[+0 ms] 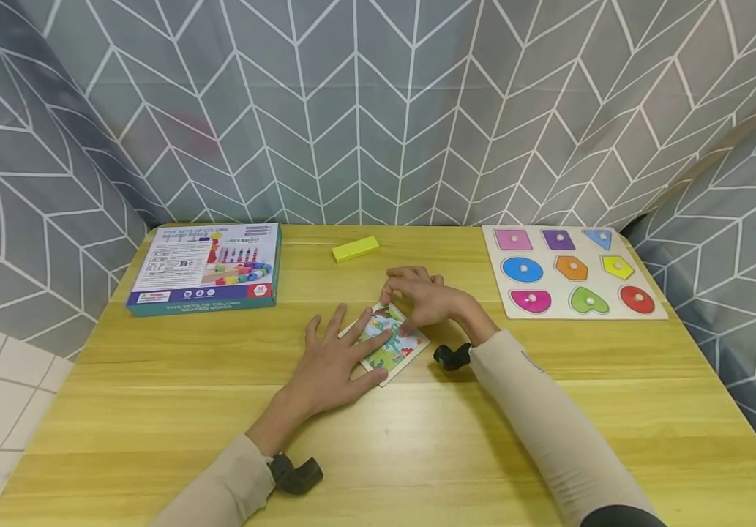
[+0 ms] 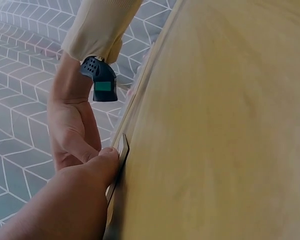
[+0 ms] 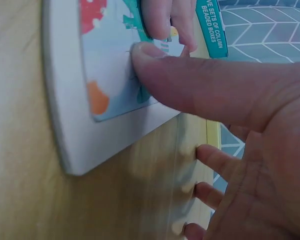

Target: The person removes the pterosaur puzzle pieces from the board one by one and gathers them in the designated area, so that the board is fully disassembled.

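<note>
A small picture puzzle [image 1: 387,358] with a pale frame lies on the table, turned at an angle. My left hand [image 1: 331,369] reaches onto it from the left with fingers spread, some fingertips resting on the picture and the thumb at the near edge. Over the puzzle's right side is my right hand [image 1: 433,301], its index finger bent down to the far corner. In the right wrist view its thumb [image 3: 185,82] presses on the picture, while the other fingertips [image 3: 208,192] touch down beyond the frame.
A yellow block [image 1: 355,249] lies behind the puzzle. At the back left is a flat beaded-boxes toy box [image 1: 206,267]. A knobbed shape board [image 1: 549,241] with coloured pieces lies at the right. Grey patterned curtain [image 1: 378,110] hangs along the table's back edge.
</note>
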`<state>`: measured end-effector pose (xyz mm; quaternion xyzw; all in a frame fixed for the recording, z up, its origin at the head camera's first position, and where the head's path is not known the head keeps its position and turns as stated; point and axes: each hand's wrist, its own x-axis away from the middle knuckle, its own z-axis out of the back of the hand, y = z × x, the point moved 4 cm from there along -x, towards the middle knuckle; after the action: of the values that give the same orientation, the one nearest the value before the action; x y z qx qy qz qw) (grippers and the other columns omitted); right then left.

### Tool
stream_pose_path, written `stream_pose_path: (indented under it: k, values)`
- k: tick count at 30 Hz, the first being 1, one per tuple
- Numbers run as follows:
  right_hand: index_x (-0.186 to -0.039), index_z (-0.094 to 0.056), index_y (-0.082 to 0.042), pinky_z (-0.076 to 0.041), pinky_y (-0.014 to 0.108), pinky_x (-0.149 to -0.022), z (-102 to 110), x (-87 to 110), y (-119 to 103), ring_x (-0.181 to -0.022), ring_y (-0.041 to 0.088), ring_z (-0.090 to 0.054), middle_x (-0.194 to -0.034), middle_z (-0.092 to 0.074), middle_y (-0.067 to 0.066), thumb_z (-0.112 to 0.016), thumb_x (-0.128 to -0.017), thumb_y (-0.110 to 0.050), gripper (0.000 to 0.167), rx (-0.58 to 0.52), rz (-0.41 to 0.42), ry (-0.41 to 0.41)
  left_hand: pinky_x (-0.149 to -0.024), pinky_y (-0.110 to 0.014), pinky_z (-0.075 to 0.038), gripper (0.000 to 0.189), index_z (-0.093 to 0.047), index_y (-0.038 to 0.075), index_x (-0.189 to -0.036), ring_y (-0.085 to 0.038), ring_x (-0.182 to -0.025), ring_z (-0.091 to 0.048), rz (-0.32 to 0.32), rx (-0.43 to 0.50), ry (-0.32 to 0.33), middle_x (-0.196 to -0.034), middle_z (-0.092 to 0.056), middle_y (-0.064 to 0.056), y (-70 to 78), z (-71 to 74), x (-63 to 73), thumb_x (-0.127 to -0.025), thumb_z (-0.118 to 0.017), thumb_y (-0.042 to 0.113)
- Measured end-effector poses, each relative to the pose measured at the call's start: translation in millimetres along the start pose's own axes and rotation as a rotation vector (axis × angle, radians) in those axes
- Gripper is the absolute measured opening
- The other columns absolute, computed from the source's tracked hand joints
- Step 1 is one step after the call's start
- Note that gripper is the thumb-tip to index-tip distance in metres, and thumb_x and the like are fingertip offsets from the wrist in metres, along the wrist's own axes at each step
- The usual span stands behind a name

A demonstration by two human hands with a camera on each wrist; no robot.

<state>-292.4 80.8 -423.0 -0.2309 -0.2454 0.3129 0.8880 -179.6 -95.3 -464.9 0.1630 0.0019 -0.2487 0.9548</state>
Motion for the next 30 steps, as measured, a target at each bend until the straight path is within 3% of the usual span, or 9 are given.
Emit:
stream_pose_path:
  k: [11,22,30]
  values:
    - [-0.11,-0.057,-0.022,-0.016,0.066,-0.108,-3,4.0,4,-0.153,0.043,-0.016,-0.165,-0.03,0.015,-0.082,-0.08,-0.01,0.041,-0.048,0.108,0.06,-0.117,-0.073,-0.006,0.063,-0.036,0.046,-0.155,-0.041,-0.159,-0.008,0.013,0.002,0.002,-0.172,-0.018,-0.002,0.1,0.6,1.0,-0.098,-0.042,0.07]
    - [-0.127,-0.057,-0.022,-0.009,0.064,-0.117,-8,7.5,13,-0.156,0.037,-0.015,-0.166,-0.032,0.009,-0.078,-0.082,-0.009,0.051,-0.108,0.101,0.093,-0.118,-0.073,-0.006,0.063,-0.036,0.047,-0.155,-0.042,-0.158,-0.011,0.025,0.002,0.013,-0.172,-0.021,-0.002,-0.3,-2.6,-0.9,-0.097,-0.041,0.072]
    - [-0.139,-0.059,-0.018,-0.015,0.062,-0.115,-7,12.9,14,-0.153,0.038,-0.021,-0.164,-0.036,0.012,-0.076,-0.087,-0.013,0.055,-0.063,0.105,0.16,-0.117,-0.073,-0.007,0.054,-0.038,0.044,-0.155,-0.044,-0.157,-0.013,0.011,0.002,0.014,-0.169,-0.026,-0.007,0.4,-0.3,-0.2,-0.103,-0.04,0.057]
